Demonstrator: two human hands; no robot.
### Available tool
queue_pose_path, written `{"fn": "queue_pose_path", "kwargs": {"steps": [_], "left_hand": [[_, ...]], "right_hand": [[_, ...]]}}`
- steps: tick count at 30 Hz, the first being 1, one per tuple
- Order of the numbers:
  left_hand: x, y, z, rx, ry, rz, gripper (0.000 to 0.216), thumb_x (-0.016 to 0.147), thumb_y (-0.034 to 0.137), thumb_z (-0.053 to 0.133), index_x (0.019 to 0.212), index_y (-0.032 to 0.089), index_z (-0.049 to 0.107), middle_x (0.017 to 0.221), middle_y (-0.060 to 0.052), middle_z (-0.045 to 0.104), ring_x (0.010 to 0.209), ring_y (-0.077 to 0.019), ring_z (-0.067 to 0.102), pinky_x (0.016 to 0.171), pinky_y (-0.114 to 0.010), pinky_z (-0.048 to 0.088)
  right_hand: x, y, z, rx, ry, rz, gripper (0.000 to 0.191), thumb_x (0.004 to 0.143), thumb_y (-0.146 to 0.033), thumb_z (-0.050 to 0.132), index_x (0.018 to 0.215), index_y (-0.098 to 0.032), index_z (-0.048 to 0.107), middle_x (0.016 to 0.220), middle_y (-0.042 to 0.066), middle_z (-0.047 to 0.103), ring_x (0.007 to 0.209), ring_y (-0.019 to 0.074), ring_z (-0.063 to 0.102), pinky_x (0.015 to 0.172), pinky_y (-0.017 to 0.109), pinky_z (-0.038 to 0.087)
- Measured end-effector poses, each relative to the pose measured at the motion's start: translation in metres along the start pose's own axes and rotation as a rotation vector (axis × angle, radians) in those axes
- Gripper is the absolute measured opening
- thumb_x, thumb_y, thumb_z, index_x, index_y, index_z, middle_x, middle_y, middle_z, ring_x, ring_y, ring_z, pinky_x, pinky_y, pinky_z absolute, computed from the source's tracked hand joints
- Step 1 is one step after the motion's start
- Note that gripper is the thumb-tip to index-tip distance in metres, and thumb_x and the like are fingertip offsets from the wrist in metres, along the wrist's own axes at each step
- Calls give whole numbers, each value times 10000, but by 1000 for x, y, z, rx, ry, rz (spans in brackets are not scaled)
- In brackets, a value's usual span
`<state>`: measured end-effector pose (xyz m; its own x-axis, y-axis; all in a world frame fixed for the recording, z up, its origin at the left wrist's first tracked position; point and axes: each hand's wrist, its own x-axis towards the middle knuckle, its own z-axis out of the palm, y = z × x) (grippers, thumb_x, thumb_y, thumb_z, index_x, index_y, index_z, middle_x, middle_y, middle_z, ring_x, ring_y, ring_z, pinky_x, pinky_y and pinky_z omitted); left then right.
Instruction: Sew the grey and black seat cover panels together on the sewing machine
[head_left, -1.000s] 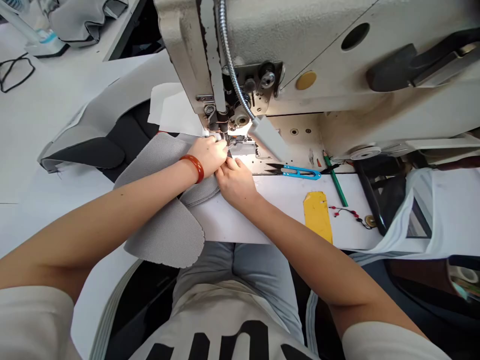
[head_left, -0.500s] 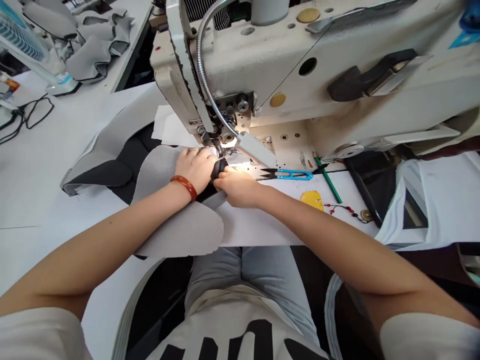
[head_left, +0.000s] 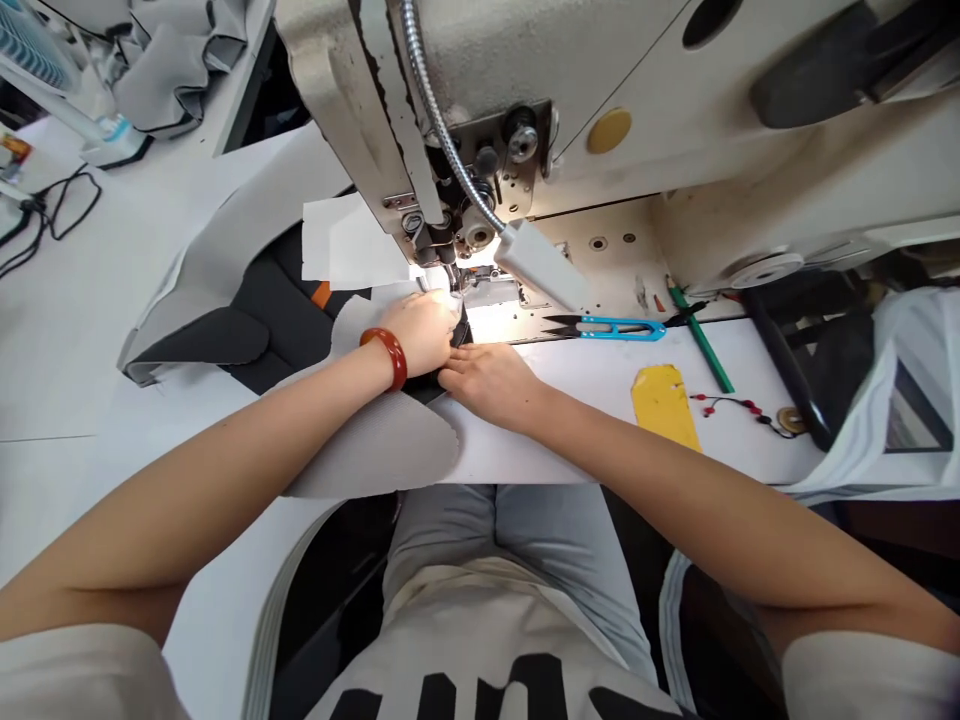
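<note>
A: Head view: where's the fabric [head_left: 379, 450]?
B: On the desk [head_left: 577, 410], at the foot [head_left: 448, 272]. Left hand [head_left: 420, 330] presses it flat, right hand [head_left: 484, 380] pinches its edge. Best feed evenly, fingertips clear.

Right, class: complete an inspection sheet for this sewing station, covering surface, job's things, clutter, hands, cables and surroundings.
Surface: white table, partly under fabric.
Job's things: grey mesh fabric at the sewing machine needle.
Clutter: blue snips, green pencil, yellow tag, beaded cord.
Hands: left hand on the fabric by the needle, grip hidden; right hand flat beside it.
Cables: black cable, far left.
Surroundings: grey fabric heap on next table.
</note>
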<state>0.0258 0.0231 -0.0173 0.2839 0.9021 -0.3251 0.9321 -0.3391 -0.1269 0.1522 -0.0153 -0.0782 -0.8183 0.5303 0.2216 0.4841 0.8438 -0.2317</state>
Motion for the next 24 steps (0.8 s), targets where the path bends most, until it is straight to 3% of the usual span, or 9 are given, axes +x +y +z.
{"fn": "queue_pose_path", "kwargs": {"steps": [6,13,17,21,24], "left_hand": [[12,-4,10,-14,94,-55,251,872,285,504,958,192,721,1029,-89,624,940,-253,592,788,-355,454],[22,-11,8,107,176,34,299,907,269,466,997,171,734,1094,-116,660,1017,-259,605,904,-380,450],[21,-13,6,89,176,71,283,917,271,475,980,166,730,1122,-97,676,1035,-246,612,921,-365,462],[26,-17,1,134,112,88,271,887,269,506,1007,176,730,1136,-93,680,1040,-258,619,891,-373,475],[24,-26,-6,155,75,187,273,870,258,497,1007,189,723,1135,-78,684,1117,-257,588,929,-361,449]], "right_hand": [[8,8,1,7,-12,58,234,912,-52,472,879,-118,694,976,124,730,978,197,658,878,299,460],[11,8,9,-39,82,32,294,946,-67,394,1082,-57,655,1183,190,677,1142,246,610,1075,380,365],[20,-13,2,-140,69,95,317,930,-71,369,1074,7,641,1104,293,673,1036,333,638,933,502,421],[39,-24,-8,-91,-55,91,320,826,36,388,856,-67,690,840,205,724,795,306,666,715,465,463],[32,-12,-9,-21,-73,22,289,840,14,432,841,-85,704,864,179,736,867,288,687,742,430,499]]}}
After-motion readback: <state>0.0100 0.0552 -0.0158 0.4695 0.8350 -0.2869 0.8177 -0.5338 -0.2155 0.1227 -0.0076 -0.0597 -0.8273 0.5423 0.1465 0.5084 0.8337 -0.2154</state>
